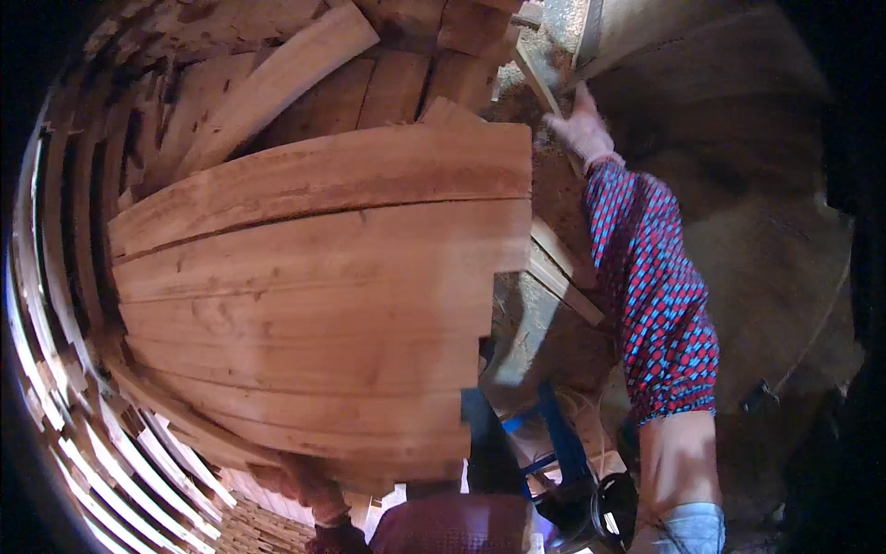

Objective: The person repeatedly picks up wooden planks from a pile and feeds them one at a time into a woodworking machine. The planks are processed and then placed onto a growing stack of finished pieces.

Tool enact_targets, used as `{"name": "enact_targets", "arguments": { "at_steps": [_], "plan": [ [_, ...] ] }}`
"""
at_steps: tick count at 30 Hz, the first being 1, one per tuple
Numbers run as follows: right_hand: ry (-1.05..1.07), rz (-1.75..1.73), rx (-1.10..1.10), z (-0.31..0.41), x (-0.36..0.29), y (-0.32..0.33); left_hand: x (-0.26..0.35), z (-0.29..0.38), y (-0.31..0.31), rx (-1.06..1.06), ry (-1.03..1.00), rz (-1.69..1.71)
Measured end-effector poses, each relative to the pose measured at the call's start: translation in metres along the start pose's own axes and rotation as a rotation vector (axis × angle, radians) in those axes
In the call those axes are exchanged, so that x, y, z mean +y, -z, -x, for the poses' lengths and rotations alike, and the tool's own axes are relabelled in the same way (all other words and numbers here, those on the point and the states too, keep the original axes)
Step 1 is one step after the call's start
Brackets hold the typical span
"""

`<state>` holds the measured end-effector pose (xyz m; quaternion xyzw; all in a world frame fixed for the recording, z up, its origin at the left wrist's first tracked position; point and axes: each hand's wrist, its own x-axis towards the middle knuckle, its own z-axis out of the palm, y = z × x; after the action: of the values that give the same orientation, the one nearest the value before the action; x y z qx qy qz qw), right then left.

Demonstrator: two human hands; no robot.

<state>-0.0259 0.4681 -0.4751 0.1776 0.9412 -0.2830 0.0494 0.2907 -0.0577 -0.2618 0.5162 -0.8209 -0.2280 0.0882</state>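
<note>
My right hand [588, 135] reaches out at the upper right, in what looks like a pale glove, below a patterned sleeve cover [654, 277]. Its thumb and fingers are spread beside a thin wooden strip [536, 76]; whether they grip it is unclear. Near the bottom, my left hand [324, 495] is dim and partly hidden at the near edge of the wooden planks. These broad reddish planks [311, 311] lie side by side before me, their right ends stepped. A narrower plank [332, 170] forms the far side of the row.
A loose board [284, 86] lies slantwise across more planks at the back. Pale wooden strips [564, 273] stick out beyond the plank ends. A large brown sheet or panel [754, 277] fills the right. Stacked slats [138, 457] stand at lower left; a blue frame [557, 433] stands below.
</note>
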Motion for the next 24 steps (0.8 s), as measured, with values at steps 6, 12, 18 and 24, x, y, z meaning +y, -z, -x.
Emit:
{"name": "enact_targets", "arguments": {
  "at_steps": [6, 12, 18, 24],
  "plan": [
    [0.090, -0.060, -0.362, -0.095, 0.054, -0.009, -0.011, -0.004, 0.002, -0.176, -0.146, 0.352],
    [0.023, 0.229, -0.043, -0.011, -0.026, -0.020, -0.004, -0.001, 0.019, -0.077, -0.126, 0.193],
    [-0.266, 0.140, -0.192, 0.101, -0.016, 0.018, 0.038, 0.009, -0.008, -0.113, -0.078, 0.147],
    [-0.313, 0.541, -0.420, 0.171, 0.056, -0.044, 0.051, 0.026, 0.014, -0.383, -0.283, 0.265]
  ]
}}
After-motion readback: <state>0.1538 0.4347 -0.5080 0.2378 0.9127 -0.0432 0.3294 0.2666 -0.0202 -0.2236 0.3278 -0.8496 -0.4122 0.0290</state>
